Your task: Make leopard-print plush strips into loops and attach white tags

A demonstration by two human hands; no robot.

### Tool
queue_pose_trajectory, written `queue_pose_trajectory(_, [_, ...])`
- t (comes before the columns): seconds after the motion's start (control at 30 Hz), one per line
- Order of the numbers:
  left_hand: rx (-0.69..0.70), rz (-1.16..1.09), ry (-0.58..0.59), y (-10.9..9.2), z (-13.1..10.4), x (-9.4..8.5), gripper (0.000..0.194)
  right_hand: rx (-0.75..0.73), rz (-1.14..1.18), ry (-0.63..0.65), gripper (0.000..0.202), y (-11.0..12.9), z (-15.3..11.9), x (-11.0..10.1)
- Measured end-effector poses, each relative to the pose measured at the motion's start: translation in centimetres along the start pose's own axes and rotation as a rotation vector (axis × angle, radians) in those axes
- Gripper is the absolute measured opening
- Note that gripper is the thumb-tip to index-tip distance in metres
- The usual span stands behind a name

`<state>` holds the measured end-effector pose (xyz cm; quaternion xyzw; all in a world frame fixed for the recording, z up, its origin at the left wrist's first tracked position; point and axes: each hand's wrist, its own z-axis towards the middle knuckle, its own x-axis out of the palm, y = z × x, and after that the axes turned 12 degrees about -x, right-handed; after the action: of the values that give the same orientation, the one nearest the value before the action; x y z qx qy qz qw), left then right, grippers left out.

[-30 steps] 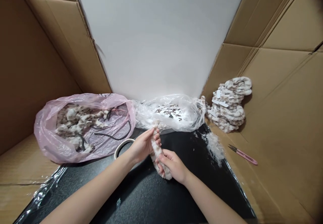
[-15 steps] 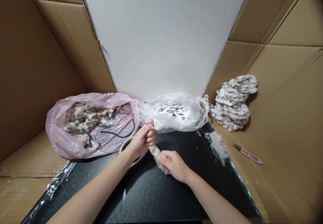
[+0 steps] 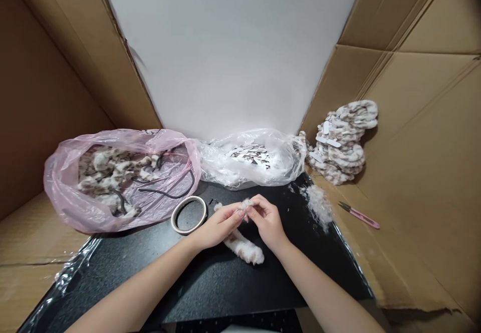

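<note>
White, brown-flecked fur is poking out between the fingertips: the left hand (image 3: 225, 221) and the right hand (image 3: 266, 219) are meeting there and pinching a small tuft (image 3: 246, 204) from both sides, thumbs pressing in close. Just below the grip, toward the wearer, a furry strip (image 3: 246, 250) is lying on the black table (image 3: 210, 288). Its long axis is slanting from the upper left, under the left fingers, down to a blunt end on the right, between the two wrists. The left hand is sitting nearer, covering part of it, so whether tuft and strip are joining beneath the fingers I cannot tell. The strip is looking soft, plump and narrow, mostly white with faint tan patches, its surface slightly lumpy.

Farther out, a pale ring (image 3: 173, 219) is resting flat just left of the left hand. Beyond, a pink bag (image 3: 60, 193) is holding more fur and dark cords (image 3: 150, 191), and a clear bag (image 3: 225, 171) is lying beside it. Off to the right, loose fluff (image 3: 319, 206), pink-handled snips (image 3: 363, 217) and a furry pile (image 3: 343, 145) are resting.
</note>
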<state>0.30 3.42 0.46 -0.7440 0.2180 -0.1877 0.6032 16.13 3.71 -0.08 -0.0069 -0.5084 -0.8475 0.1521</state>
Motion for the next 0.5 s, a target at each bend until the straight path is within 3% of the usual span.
queue_pose_trajectory(0.37, [-0.133, -0.242, 0.012, 0.38, -0.05, 0.41, 0.046, -0.004, -0.201, 0.07, 0.011, -0.27, -0.3, -0.28])
queue_pose_trajectory(0.5, [-0.142, -0.24, 0.027, 0.49, 0.01, 0.37, 0.043, 0.06, -0.13, 0.026, 0.014, -0.49, -0.33, -0.16])
